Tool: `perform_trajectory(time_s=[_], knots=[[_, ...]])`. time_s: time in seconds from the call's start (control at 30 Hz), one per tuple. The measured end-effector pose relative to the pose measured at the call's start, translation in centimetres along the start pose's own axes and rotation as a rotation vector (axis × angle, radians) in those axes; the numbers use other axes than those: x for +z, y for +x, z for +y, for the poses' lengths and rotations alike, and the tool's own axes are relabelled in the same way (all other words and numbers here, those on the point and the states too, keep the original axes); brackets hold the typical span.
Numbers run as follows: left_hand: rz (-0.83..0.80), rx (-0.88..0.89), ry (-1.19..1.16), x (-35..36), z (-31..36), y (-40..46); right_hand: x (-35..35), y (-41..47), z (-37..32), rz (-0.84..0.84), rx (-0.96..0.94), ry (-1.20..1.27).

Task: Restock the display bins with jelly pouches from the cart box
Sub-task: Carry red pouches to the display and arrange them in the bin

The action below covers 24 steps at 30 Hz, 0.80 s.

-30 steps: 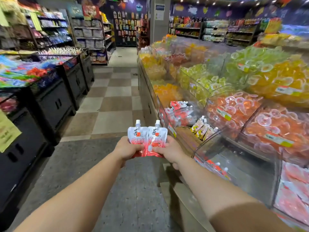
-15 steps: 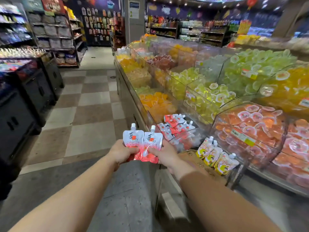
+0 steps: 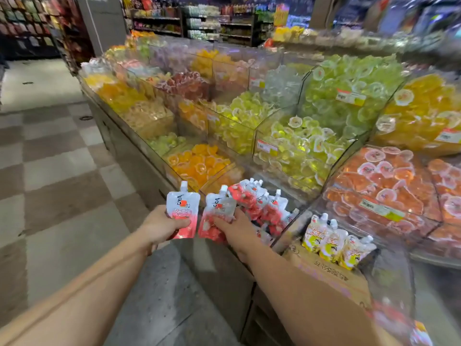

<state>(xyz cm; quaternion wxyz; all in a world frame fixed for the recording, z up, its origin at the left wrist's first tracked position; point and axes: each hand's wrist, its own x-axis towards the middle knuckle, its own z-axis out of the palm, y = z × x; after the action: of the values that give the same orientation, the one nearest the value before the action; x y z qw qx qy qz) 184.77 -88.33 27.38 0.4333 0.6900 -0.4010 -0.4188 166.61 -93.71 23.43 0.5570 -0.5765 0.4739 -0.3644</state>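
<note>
At the bin [image 3: 287, 206] of red pouches, left hand [image 3: 159, 226] and right hand [image 3: 237, 228] each gripped one red jelly pouch [image 3: 183, 206]; neither placed yet; bin only part-filled.

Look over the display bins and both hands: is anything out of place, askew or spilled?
Nothing stands out. The left hand and right hand each grip a red jelly pouch upright. Red pouches lie heaped in their bin, which suits loose stock. Yellow pouches stand in a cardboard box.
</note>
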Motion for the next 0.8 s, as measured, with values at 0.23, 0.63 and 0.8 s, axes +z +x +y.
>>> perform_trajectory(time_s=[0.23, 0.63, 0.8], knots=[[-0.142, -0.001, -0.070, 3.5, 3.7, 8.4, -6.1, 7.8, 0.1, 0.371, 0.112, 0.127], [-0.128, 0.019, 0.065, 4.1, 5.5, 18.9, -3.5, 13.1, 5.3, 0.287, 0.372, -0.151], [-0.310, 0.023, 0.137, 6.0, 5.3, 22.9, -2.4, 14.3, 6.7, 0.238, 0.488, -0.116]])
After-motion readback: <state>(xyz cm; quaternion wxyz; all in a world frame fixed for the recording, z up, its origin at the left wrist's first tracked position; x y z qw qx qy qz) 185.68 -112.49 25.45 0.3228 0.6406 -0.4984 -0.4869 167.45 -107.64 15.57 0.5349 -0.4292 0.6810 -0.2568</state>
